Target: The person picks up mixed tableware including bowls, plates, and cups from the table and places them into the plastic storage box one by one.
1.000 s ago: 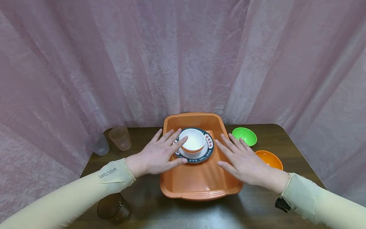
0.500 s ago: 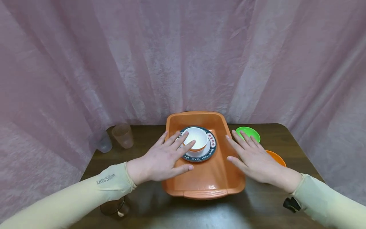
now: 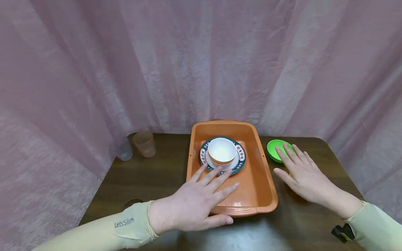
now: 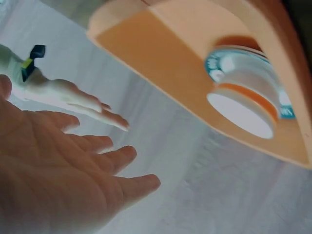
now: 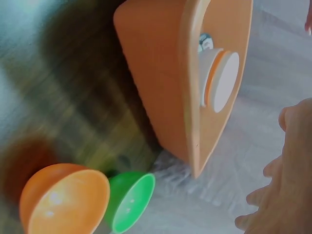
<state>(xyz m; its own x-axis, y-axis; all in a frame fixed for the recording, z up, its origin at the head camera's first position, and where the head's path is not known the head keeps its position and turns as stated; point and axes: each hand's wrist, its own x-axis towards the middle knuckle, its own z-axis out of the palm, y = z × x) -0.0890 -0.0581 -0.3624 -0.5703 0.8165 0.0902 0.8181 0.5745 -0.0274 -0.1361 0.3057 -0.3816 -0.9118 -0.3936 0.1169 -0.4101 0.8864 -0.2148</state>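
Note:
With its fingers spread and straight, my left hand (image 3: 196, 202) hovers over the near end of an orange plastic basin (image 3: 267, 190). It holds nothing. Inside the basin lies a plate (image 3: 240, 157) with a dark green patterned rim, and white bowls with orange bands (image 3: 222, 150) stand stacked on it. My right hand (image 3: 306, 179), also straight-fingered and holding nothing, is in the air right of the basin. Below it are a green bowl (image 3: 275, 148), partly covered by the fingertips, and an orange bowl (image 5: 68, 200), almost wholly hidden in the head view.
At the back left of the brown wooden table (image 3: 150, 184) stand a pinkish tumbler (image 3: 145, 144) and a clear tumbler (image 3: 124, 150). A brown glass (image 3: 132, 202) is mostly hidden behind the left sleeve. A pink curtain (image 3: 201, 62) hangs behind the table.
My left hand has drawn back from the bowls toward the basin's near end. My right hand has moved right, off the basin and over the coloured bowls. The head view has shifted slightly.

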